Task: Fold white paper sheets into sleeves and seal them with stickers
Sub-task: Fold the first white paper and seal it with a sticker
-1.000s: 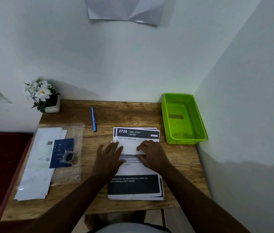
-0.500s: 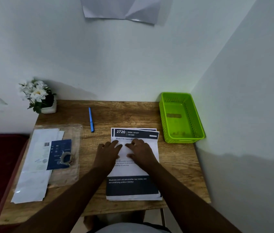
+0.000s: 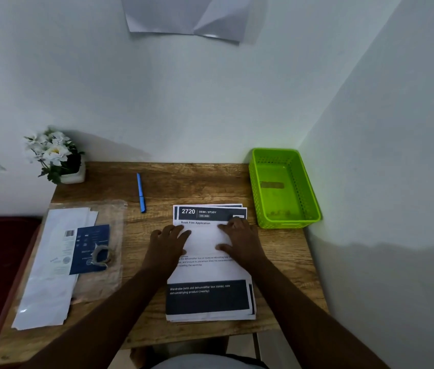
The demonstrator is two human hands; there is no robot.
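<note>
A stack of printed white paper sheets (image 3: 208, 272) with dark header and footer bands lies in the middle of the wooden desk (image 3: 285, 251). On top of it lies a blank white sheet (image 3: 204, 241), apparently a folded part. My left hand (image 3: 166, 246) presses flat on its left side with fingers spread. At the sheet's right edge my right hand (image 3: 240, 239) presses down, fingers extended. Neither hand grips anything.
At the back right corner stands a green plastic basket (image 3: 314, 206). A blue pen (image 3: 141, 193) lies behind the stack. White envelopes and a blue card in a clear bag (image 3: 77, 251), with a small tape roll (image 3: 101, 255), lie at the left. A flower pot (image 3: 73, 175) stands back left.
Both hands slid over the top sheet: together toward the middle half a second ago, now apart again, the right hand out at the right edge. The camera tilted slightly.
</note>
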